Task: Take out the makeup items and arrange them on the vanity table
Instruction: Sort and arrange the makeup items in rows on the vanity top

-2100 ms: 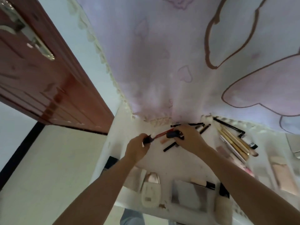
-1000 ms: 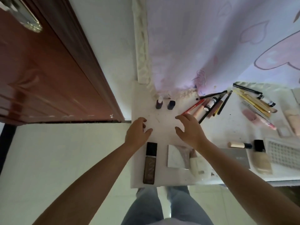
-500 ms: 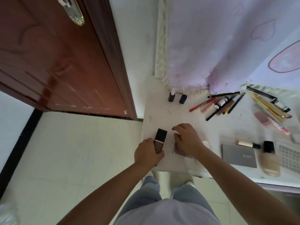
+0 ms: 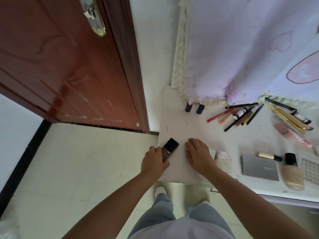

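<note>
Bare forearms [image 4: 110, 200], pale grey top [image 4: 181, 228] — light blue jeans [image 4: 160, 209], white shoes [image 4: 159, 189]

red pencil [image 4: 220, 115], white lettering, not clearly legible

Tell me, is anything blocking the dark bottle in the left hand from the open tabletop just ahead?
Nothing visible. The left hand grips the dark bottle at the table corner; the surface ahead looks bare up to two small bottles by the curtain.

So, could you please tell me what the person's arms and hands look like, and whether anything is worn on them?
Both forearms are bare up to the frame edge: no sleeves show. The left hand and the right hand carry no gloves, and no rings, watch or bracelet can be seen. The fingernails look short and unpainted, though they are small in this view.
</note>
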Tool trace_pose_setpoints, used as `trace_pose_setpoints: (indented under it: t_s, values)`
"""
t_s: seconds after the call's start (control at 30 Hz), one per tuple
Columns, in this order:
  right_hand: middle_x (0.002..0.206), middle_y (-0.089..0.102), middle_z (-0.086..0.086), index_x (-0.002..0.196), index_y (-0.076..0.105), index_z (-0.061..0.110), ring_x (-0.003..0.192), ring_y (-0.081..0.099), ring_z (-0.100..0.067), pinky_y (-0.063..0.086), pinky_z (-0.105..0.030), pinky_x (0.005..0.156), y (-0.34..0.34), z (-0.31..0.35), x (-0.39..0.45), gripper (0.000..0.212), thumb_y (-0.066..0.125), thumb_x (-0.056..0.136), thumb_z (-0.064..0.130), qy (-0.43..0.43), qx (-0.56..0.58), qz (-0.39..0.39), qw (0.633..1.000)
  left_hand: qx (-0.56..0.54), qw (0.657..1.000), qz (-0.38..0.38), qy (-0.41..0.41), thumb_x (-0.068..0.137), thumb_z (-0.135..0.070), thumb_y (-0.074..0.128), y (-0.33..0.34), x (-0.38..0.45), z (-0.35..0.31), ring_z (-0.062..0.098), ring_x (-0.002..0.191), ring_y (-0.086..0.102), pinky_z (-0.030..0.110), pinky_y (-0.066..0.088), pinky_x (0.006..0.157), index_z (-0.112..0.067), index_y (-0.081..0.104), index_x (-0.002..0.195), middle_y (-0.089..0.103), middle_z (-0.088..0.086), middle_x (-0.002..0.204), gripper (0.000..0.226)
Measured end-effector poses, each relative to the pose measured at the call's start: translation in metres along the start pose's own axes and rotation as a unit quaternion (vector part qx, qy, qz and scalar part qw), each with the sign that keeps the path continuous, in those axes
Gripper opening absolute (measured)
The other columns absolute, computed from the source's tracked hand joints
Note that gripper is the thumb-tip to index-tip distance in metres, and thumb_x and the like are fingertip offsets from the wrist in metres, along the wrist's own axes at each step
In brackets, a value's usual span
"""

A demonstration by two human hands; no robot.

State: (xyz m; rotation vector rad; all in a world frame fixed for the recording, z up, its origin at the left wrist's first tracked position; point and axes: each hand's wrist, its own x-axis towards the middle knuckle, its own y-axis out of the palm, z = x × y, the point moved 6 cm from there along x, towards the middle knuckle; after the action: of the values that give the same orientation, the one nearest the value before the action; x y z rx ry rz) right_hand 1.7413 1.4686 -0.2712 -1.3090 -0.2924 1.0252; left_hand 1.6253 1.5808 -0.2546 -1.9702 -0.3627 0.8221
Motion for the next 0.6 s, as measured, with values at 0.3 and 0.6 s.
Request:
trace_pose_setpoints:
  t_s: [0.3,0.6]
  values:
    - [0.113,0.063,-0.020,0.109,0.061,0.000,0.110,0.057,-0.040,0.040,-0.053,0.096,-0.019,-0.002,0.007,0.058,0.022,0.091,0.039,0.018,0.010,-0.044,0.999,0.020,0.997,-0.001,0.078,0.088,-0.031,0.048,-0.010,0.005,0.008,0.027,0.100,0.053,0.030,0.042,0.083,-0.009,0.044,0.122,0.049,0.012,0.116,0.040]
    - [0.076,0.053,-0.003,0.088,0.054,0.010,0.076,0.050,-0.019,0.036,-0.022,0.066,-0.051,0.034,0.019,0.034,0.038,0.095,0.040,0.101,0.216,-0.004,0.971,0.013,0.974,-0.037,0.223,0.085,-0.027,0.053,-0.037,0.008,-0.026,0.024,0.096,0.053,0.028,0.040,0.078,-0.007,0.050,0.113,0.058,0.011,0.108,0.035]
